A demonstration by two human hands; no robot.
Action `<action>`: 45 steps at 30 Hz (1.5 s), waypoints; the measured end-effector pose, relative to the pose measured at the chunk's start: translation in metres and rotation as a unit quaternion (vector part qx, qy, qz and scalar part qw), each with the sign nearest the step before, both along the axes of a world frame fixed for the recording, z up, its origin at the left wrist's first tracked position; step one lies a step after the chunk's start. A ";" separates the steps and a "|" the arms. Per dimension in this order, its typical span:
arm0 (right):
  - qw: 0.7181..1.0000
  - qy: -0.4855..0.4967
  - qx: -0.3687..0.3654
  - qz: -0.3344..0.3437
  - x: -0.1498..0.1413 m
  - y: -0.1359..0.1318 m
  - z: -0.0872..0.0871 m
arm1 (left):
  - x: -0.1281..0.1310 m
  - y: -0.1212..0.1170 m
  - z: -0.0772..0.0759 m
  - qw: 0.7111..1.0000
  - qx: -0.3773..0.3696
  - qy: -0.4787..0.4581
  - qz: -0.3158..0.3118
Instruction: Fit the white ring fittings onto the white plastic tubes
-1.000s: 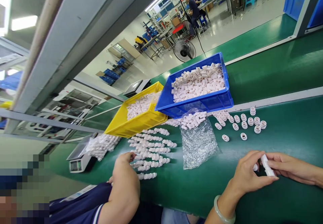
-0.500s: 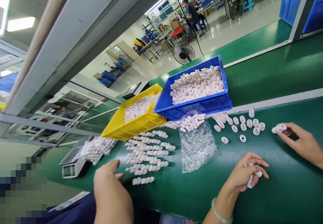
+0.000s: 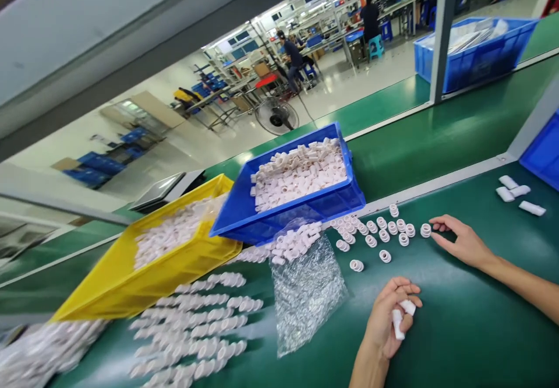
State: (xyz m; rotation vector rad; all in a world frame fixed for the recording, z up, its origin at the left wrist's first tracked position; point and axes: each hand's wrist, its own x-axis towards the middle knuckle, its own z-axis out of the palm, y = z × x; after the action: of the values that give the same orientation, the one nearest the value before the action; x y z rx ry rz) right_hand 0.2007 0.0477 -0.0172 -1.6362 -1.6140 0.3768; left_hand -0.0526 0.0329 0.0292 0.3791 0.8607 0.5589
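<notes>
A green belt-topped bench [image 3: 480,330] carries everything. The blue bin [image 3: 305,210] of pale tube pieces stands at its far side, and serves as landmark. Just left of the bin, touching it, a yellow bin [image 3: 144,283] sits tilted with white parts inside. In front of the blue bin lies a crumpled clear plastic bag [image 3: 305,289], a small heap of tube pieces [image 3: 292,241] at its mouth. Right of the bin, short white rings [image 3: 384,232] stand loosely grouped. Left of the bag, rows of joined white fittings [image 3: 205,330] lie flat. Far right of the bin, three white pieces [image 3: 517,196] lie apart.
</notes>
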 end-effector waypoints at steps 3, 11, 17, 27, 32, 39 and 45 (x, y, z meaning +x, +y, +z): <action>0.993 -0.036 0.054 -0.095 0.020 0.006 0.002 | 0.000 0.000 0.005 1.000 -0.009 0.004 -0.013; 0.930 -0.206 0.019 -0.303 0.149 -0.001 0.002 | -0.002 -0.002 0.002 0.997 0.007 0.008 -0.077; 0.928 -0.288 -0.053 -0.232 0.161 -0.006 -0.017 | 0.000 -0.002 -0.015 0.997 0.044 0.007 -0.070; 0.952 -0.276 -0.014 -0.135 0.120 -0.007 -0.022 | 0.002 -0.004 -0.003 0.999 0.016 -0.002 -0.037; 0.965 -0.261 0.008 -0.011 0.088 -0.035 -0.021 | 0.004 -0.008 -0.002 0.996 0.040 -0.007 -0.085; 0.947 -0.190 0.005 0.260 0.028 -0.048 -0.007 | 0.010 -0.013 -0.008 0.984 0.090 0.029 -0.149; 0.927 -0.119 -0.040 0.354 0.000 -0.048 0.004 | 0.011 -0.014 -0.009 0.989 0.111 -0.009 -0.102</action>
State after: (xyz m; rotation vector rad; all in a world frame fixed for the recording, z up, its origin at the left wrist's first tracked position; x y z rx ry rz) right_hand 0.2006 -0.0004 -0.0129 -1.1289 -2.3870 0.6280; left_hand -0.0417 0.0187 0.0200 0.6557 0.7334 0.4679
